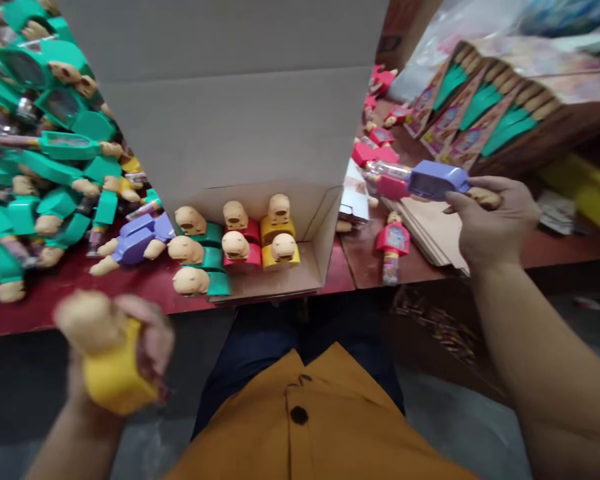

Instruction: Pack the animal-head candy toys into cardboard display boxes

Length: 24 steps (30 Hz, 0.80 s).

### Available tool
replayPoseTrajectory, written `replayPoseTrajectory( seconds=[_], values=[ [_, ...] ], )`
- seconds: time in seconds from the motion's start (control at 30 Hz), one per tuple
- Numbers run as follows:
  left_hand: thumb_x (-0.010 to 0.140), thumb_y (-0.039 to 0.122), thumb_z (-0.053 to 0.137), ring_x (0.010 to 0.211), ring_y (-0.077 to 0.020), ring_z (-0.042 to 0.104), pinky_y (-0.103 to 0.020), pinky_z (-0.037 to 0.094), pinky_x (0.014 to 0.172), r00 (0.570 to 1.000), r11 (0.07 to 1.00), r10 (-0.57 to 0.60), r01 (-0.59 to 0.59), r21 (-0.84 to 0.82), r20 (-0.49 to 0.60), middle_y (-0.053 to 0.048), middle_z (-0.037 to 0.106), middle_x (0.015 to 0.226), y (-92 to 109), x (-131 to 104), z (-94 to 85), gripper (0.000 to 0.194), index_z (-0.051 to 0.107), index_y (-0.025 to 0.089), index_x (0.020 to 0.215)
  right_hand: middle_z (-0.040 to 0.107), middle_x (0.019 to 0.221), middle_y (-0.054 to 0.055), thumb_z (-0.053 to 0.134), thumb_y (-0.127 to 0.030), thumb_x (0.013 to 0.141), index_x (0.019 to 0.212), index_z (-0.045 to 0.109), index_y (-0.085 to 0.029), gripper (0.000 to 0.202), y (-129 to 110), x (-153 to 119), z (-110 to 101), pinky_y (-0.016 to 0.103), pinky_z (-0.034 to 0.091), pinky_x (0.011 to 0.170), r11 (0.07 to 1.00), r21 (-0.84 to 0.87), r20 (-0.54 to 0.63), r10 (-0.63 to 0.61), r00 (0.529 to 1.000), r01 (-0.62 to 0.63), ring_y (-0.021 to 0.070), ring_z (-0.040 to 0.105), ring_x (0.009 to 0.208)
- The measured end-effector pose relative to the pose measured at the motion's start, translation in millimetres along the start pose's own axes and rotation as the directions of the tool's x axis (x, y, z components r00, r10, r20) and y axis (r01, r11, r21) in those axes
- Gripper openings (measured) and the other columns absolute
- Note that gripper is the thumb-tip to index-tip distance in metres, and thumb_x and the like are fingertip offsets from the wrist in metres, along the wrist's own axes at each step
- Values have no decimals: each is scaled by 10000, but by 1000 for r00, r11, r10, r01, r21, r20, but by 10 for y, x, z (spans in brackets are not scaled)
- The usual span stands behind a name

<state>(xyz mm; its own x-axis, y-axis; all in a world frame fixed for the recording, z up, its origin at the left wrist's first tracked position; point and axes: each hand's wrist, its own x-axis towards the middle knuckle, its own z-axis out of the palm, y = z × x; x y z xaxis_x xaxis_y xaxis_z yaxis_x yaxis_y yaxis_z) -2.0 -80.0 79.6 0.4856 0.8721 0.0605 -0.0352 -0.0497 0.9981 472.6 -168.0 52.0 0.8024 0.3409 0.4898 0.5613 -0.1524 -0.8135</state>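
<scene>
My left hand (153, 333), smeared by motion, grips a yellow toy (113, 380) with a beige animal head, low on the left in front of the table edge. Over on the right, my right hand (503, 220) pinches a purple toy (437, 180) by its beige head; its clear tube points left. Between them stands an open cardboard box (260, 283). Inside it several toys sit in columns, heads up: green toys (213, 257), red toys (250, 257) and yellow toys (287, 257).
A heap of green toys (65, 160) covers the table's left side, with purple toys (135, 243) beside the box. Right of the box lie red toys (393, 237), flat cardboard sheets (435, 230) and display boxes of green toys (485, 107). Below right, a carton (440, 327) holds small wrapped pieces.
</scene>
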Motion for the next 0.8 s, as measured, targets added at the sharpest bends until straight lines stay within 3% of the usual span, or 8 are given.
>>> replayPoseTrajectory(
  seconds=[0.03, 0.13, 0.27, 0.37, 0.5, 0.6, 0.63, 0.8],
  values=[
    [877, 660, 345, 304, -86, 427, -156, 271, 319, 979, 978, -118, 144, -152, 165, 32, 507, 392, -107, -71, 122, 478, 667, 310, 835, 582, 669, -11, 808, -215, 549, 726, 609, -209, 267, -102, -56, -92, 272, 468, 559, 992, 123, -20, -16, 1000, 18, 108, 562, 547],
    [794, 652, 529, 372, -89, 463, -161, 303, 355, 768, 834, -395, 530, -153, 505, 35, 569, 496, -361, -167, 544, 445, 611, 265, 996, 530, 557, -45, 809, -354, 543, 706, 573, -222, 316, -471, -243, -371, 226, 364, 371, 899, 426, 13, -117, 993, 100, 78, 472, 400],
    [697, 692, 607, 472, -69, 397, -164, 291, 440, 634, 845, -448, 530, 68, 630, 55, 512, 586, -455, -39, 994, 778, 461, 179, 1263, 606, 578, -16, 835, -403, 500, 728, 586, -195, 397, -900, -598, -614, 197, 275, 258, 898, 440, 252, -114, 961, -9, 81, 448, 323],
    [711, 654, 612, 487, -70, 376, -171, 285, 453, 537, 867, -398, 484, 114, 744, 65, 471, 605, -461, 17, 1188, 782, 432, 175, 1303, 655, 637, -17, 843, -393, 518, 800, 577, -201, 432, -1053, -912, -562, 179, 248, 222, 912, 327, 521, 43, 853, -246, 79, 437, 294],
    [829, 555, 510, 645, -104, 486, -196, 368, 551, 694, 917, -371, 378, 126, 618, -7, 570, 786, -549, -114, 1268, 445, 599, 170, 1033, 633, 711, -44, 839, -361, 554, 895, 585, -213, 450, -1092, -1261, -311, 173, 484, 455, 849, 346, 683, 63, 728, -399, 82, 584, 546],
    [850, 519, 477, 703, -121, 524, -210, 393, 593, 789, 926, -373, 350, 140, 488, -18, 608, 838, -687, -261, 1171, 397, 606, 174, 997, 623, 715, -43, 785, -355, 652, 869, 611, -206, 315, -1075, -1459, -144, 196, 525, 549, 885, 332, 796, -78, 600, -326, 88, 598, 606],
    [847, 512, 482, 675, -120, 526, -211, 391, 583, 806, 924, -381, 344, 167, 453, -10, 611, 804, -737, -302, 1115, 409, 591, 177, 1054, 628, 711, -42, 762, -346, 687, 858, 621, -207, 262, -1064, -1514, -91, 196, 526, 554, 897, 352, 787, -129, 603, -268, 89, 598, 605],
    [862, 390, 508, 574, -123, 557, -224, 401, 576, 916, 868, -330, 200, 454, 227, 31, 630, 681, -940, -403, 846, 609, 325, 174, 1402, 656, 925, -13, 742, -216, 709, 1035, 620, -265, 350, -1055, -1739, 263, 254, 547, 722, 848, 529, 492, -323, 808, 17, 139, 642, 807]
  ],
)
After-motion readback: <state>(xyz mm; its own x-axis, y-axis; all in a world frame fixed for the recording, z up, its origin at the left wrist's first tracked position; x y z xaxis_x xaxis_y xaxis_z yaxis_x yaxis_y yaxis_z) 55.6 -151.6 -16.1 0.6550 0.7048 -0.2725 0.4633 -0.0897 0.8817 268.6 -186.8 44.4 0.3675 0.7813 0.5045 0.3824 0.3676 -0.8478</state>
